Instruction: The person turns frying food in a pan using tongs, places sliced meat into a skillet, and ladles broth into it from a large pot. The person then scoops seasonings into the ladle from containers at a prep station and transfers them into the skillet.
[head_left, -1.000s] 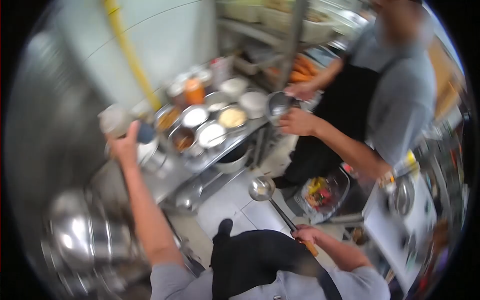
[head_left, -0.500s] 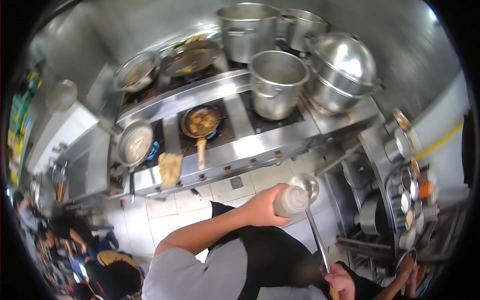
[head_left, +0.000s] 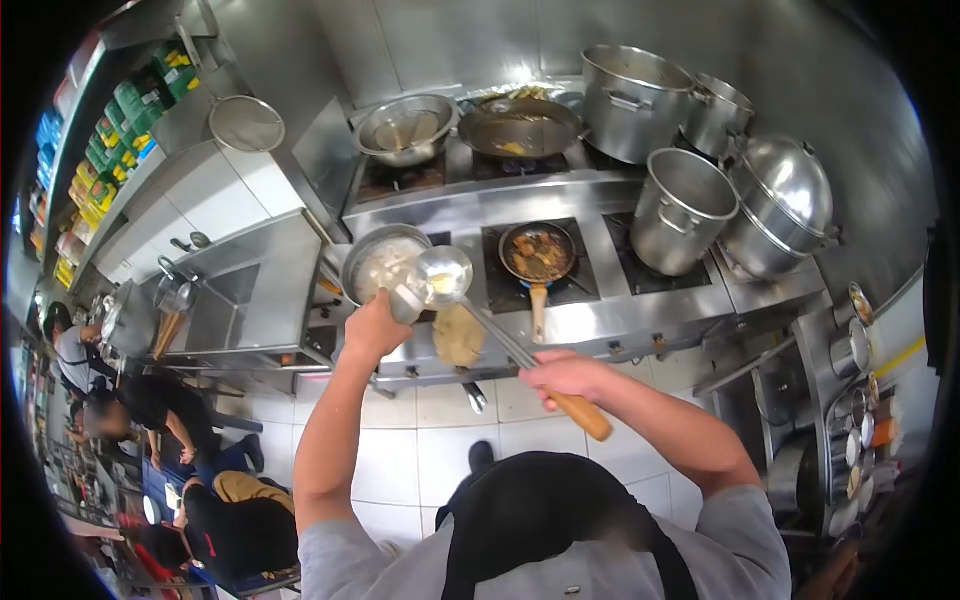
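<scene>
My left hand (head_left: 375, 328) is closed round a pale translucent container (head_left: 405, 303), tilted at the near edge of a wide pan (head_left: 362, 262) with whitish contents. My right hand (head_left: 562, 378) grips a long-handled metal ladle (head_left: 443, 276) by its wooden end. The ladle's bowl, with something yellowish in it, is over the pan's right side, close to the container. To the right, a small frying pan (head_left: 538, 252) of browned pieces sits on a burner. A tan cloth (head_left: 459, 337) hangs at the stove's front edge.
Large metal pots (head_left: 637, 105) and a domed steamer (head_left: 780, 215) stand at the back right. A wide bowl (head_left: 405, 130) and a dark pan (head_left: 522, 128) are behind. A sink counter (head_left: 215, 300) is at left, with people (head_left: 170, 415) beyond it.
The view has swung from the condiment shelf to the stove. The container and ladle have moved from above the floor to the whitish pan, and the container is now tilted.
</scene>
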